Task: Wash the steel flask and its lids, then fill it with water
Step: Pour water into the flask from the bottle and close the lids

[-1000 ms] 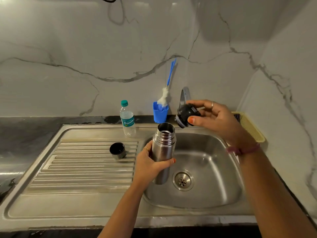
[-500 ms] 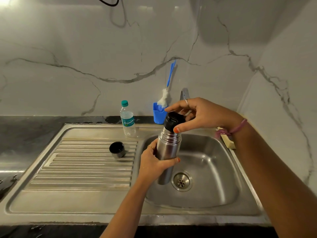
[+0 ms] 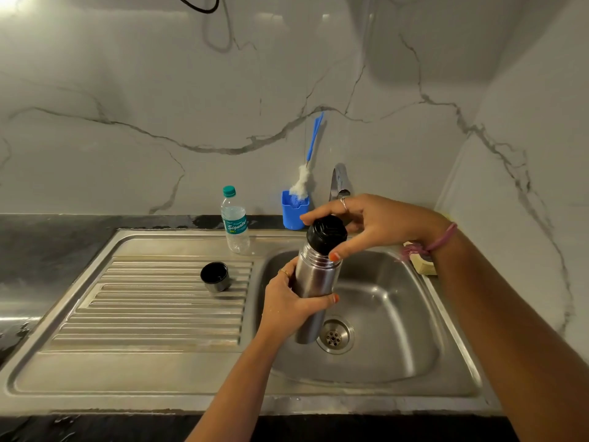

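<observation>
Steel flask (image 3: 314, 282) upright over the sink (image 3: 382, 346) basin, the left hand (image 3: 293, 301) wrapped round its body, the right hand (image 3: 366, 224) pinching the black inner lid (image 3: 326, 232) seated on its mouth. On the draining board the cup lid (image 3: 215, 276) sits mouth up. Behind stand a water bottle (image 3: 235, 221) and a blue brush holder (image 3: 294, 210).

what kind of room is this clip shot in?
Most likely a home kitchen: a steel sink with a ribbed drainboard, a tap against a marble-look backsplash, and a bottle brush standing in a blue holder.
</observation>
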The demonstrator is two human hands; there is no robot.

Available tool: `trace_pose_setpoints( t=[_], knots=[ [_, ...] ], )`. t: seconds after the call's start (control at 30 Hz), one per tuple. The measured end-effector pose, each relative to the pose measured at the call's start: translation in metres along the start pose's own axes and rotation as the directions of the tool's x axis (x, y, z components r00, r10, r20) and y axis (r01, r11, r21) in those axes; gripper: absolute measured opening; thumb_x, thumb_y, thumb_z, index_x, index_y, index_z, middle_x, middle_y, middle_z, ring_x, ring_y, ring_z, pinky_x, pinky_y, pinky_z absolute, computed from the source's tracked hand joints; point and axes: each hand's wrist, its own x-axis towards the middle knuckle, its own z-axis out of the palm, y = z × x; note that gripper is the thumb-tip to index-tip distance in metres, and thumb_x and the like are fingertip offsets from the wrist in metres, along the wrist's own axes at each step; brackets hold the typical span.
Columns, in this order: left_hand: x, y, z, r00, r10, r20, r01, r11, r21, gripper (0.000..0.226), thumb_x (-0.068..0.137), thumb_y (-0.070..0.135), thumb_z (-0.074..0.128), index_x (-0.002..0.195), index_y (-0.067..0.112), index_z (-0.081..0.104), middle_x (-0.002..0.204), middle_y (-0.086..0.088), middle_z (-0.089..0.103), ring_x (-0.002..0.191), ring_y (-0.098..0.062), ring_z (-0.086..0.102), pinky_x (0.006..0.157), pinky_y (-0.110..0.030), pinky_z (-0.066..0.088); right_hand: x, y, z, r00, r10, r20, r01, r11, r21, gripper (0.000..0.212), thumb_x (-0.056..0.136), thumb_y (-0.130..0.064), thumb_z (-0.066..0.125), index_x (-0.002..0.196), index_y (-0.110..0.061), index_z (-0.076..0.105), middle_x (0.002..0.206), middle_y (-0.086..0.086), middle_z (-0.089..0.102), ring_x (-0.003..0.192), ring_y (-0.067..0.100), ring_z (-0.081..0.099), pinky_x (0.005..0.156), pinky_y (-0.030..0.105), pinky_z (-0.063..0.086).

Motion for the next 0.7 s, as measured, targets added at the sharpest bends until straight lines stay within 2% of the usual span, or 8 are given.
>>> trace_pose_setpoints(
  t=[0.17, 0.23, 0.33, 0.4, 0.47, 0.57, 0.63, 0.7],
  knots=[
    [-0.001, 0.000, 0.001, 1.000, -0.010, -0.006, 0.010, 1.000, -0.016, 0.074, 0.057, 0.024, 0.095, 0.122, 0.028, 0.060, 0.107, 0.010, 0.071, 0.097, -0.006, 0.067, 0.089, -0.033, 0.057, 0.004, -0.005, 0.010, 0.983, 0.041, -0.177, -0.070, 0.985, -0.158, 0.053, 0.070, -0.042, 0.081, 0.119, -0.031, 0.065, 0.103, -0.016, 0.069, 0.094, -0.004, 0.065, 0.088, 0.022, 0.054],
    [0.000, 0.000, 0.001, 1.000, -0.013, -0.007, 0.013, 1.000, -0.022, 0.073, 0.056, 0.023, 0.095, 0.121, 0.027, 0.061, 0.106, 0.009, 0.071, 0.097, -0.008, 0.068, 0.089, -0.034, 0.057, 0.005, -0.008, 0.014, 0.969, 0.046, -0.243, -0.100, 0.972, -0.212, 0.050, 0.065, -0.054, 0.079, 0.109, -0.032, 0.068, 0.092, -0.013, 0.071, 0.085, 0.000, 0.067, 0.080, 0.024, 0.056],
    [-0.001, -0.001, 0.002, 1.000, -0.014, -0.002, 0.014, 1.000, -0.015, 0.073, 0.056, 0.024, 0.095, 0.120, 0.028, 0.061, 0.106, 0.010, 0.071, 0.097, -0.007, 0.068, 0.089, -0.034, 0.057, 0.008, -0.007, 0.016, 0.948, 0.076, -0.311, -0.190, 0.914, -0.357, 0.067, 0.050, -0.082, 0.066, 0.094, -0.032, 0.065, 0.086, 0.003, 0.070, 0.078, 0.017, 0.066, 0.076, 0.042, 0.056],
    [-0.001, 0.000, 0.002, 1.000, -0.013, 0.004, 0.013, 1.000, -0.014, 0.073, 0.057, 0.024, 0.095, 0.121, 0.028, 0.060, 0.107, 0.011, 0.071, 0.097, -0.005, 0.067, 0.089, -0.031, 0.057, 0.010, -0.005, 0.015, 0.946, 0.111, -0.306, -0.232, 0.890, -0.394, 0.076, 0.046, -0.089, 0.058, 0.096, -0.031, 0.062, 0.088, 0.003, 0.069, 0.079, 0.017, 0.065, 0.077, 0.043, 0.056],
    [-0.001, 0.000, 0.002, 1.000, -0.014, 0.013, 0.014, 1.000, -0.021, 0.073, 0.058, 0.022, 0.094, 0.122, 0.028, 0.059, 0.107, 0.012, 0.070, 0.097, -0.004, 0.067, 0.089, -0.030, 0.057, 0.007, -0.001, 0.009, 0.969, 0.159, -0.189, -0.204, 0.945, -0.254, 0.078, 0.052, -0.080, 0.065, 0.114, -0.034, 0.060, 0.104, -0.012, 0.067, 0.093, 0.004, 0.064, 0.090, 0.036, 0.054],
    [0.000, 0.001, 0.002, 1.000, -0.013, 0.010, 0.013, 0.999, -0.030, 0.072, 0.060, 0.021, 0.094, 0.122, 0.027, 0.060, 0.106, 0.010, 0.071, 0.096, -0.006, 0.067, 0.088, -0.031, 0.057, 0.001, 0.005, 0.000, 0.993, 0.110, 0.039, -0.108, 0.993, -0.049, 0.080, 0.068, -0.044, 0.081, 0.140, -0.034, 0.046, 0.132, -0.019, 0.056, 0.121, -0.001, 0.053, 0.104, 0.027, 0.044],
    [0.002, -0.001, 0.002, 1.000, -0.016, 0.003, 0.016, 0.999, -0.028, 0.072, 0.059, 0.023, 0.094, 0.122, 0.027, 0.060, 0.106, 0.010, 0.071, 0.096, -0.006, 0.067, 0.088, -0.033, 0.058, 0.000, 0.009, 0.001, 0.998, 0.061, 0.015, -0.061, 0.998, 0.011, 0.070, 0.070, -0.022, 0.084, 0.134, -0.028, 0.054, 0.125, -0.014, 0.063, 0.116, 0.001, 0.058, 0.098, 0.022, 0.047],
    [0.003, -0.002, 0.002, 1.000, -0.019, -0.007, 0.019, 0.999, -0.027, 0.072, 0.059, 0.025, 0.094, 0.122, 0.028, 0.060, 0.106, 0.010, 0.071, 0.096, -0.006, 0.067, 0.088, -0.034, 0.058, 0.004, 0.009, 0.008, 0.991, 0.062, -0.120, -0.058, 0.998, 0.035, 0.059, 0.065, -0.025, 0.088, 0.118, -0.025, 0.063, 0.106, -0.011, 0.071, 0.098, 0.001, 0.066, 0.086, 0.020, 0.052]
  ],
)
